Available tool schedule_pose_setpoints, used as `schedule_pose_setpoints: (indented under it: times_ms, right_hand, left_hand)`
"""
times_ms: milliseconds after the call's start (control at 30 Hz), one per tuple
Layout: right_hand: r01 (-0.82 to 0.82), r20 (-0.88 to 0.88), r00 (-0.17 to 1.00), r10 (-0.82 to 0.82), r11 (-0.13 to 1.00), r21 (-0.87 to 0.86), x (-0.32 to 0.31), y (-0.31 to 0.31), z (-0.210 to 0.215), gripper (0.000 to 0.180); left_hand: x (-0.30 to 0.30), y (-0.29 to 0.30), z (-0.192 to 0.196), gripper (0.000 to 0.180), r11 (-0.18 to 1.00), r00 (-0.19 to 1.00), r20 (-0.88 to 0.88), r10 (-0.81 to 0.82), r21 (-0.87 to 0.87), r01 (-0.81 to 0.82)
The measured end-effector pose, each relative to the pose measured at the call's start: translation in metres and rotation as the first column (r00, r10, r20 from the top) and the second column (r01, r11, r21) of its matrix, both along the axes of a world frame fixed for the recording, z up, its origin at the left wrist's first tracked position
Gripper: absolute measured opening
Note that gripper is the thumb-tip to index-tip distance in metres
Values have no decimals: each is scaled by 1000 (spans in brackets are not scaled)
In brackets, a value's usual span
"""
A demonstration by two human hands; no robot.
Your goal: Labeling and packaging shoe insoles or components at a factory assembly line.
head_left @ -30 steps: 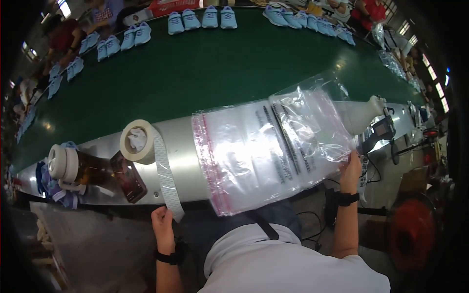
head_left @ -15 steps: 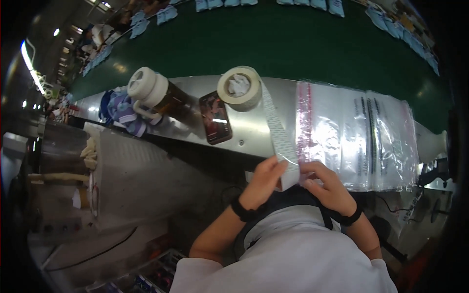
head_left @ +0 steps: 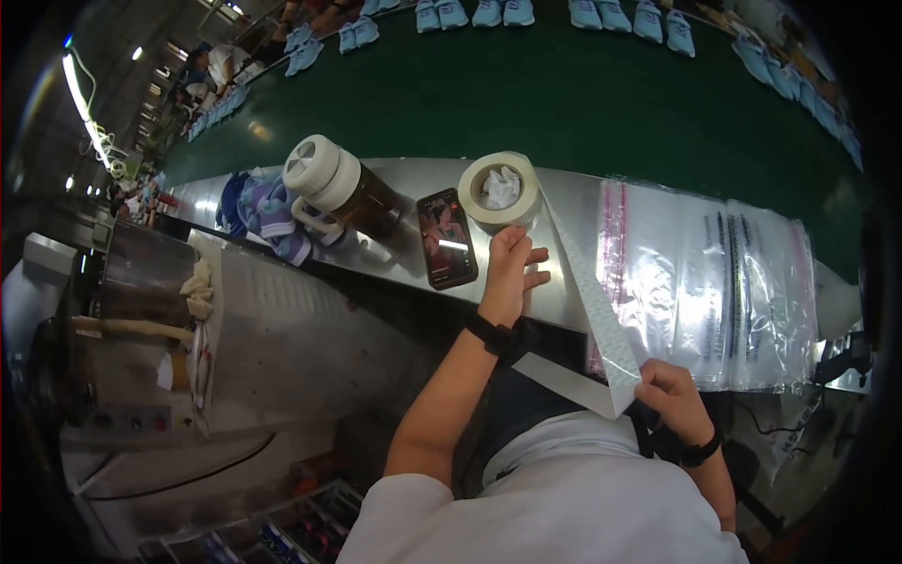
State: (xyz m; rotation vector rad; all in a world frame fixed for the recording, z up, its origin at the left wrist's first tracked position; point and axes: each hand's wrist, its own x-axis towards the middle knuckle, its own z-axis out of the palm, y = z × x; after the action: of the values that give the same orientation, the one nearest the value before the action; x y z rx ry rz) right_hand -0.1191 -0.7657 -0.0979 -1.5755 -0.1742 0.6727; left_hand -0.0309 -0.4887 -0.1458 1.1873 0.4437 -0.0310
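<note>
A white roll of label strip (head_left: 501,191) lies flat on the steel counter (head_left: 390,268). My left hand (head_left: 512,263) rests on the counter just below the roll, fingers spread and touching its edge. From the roll a long white strip (head_left: 587,291) runs down to the counter's near side. My right hand (head_left: 672,395) pinches the strip's free end there. A stack of clear plastic bags with pink zip edges (head_left: 714,282) lies on the counter to the right of the strip.
A phone (head_left: 446,237) lies left of my left hand. A lidded jug of brown liquid (head_left: 343,188) and a striped cloth (head_left: 268,211) sit further left. A green conveyor (head_left: 526,94) carries light blue shoes (head_left: 489,13) behind. A grey machine (head_left: 188,329) stands at the left.
My hands have separated: the left one has moved up onto the counter by the roll, and the right one has pulled the strip's end down and to the right.
</note>
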Motion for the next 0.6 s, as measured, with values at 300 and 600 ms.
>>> schedule_pose_setpoints:
  times_ms: [300,600]
  right_hand:
    - [-92,294,944,148,976,-196,14,34,9,4]
    - [110,632,774,44,973,-203,11,74,-4,7]
  left_hand:
    - [-108,-49,66,17,560,845,208,-493,819,125]
    - [-119,-45,36,16,864,926,25,-376,371,341]
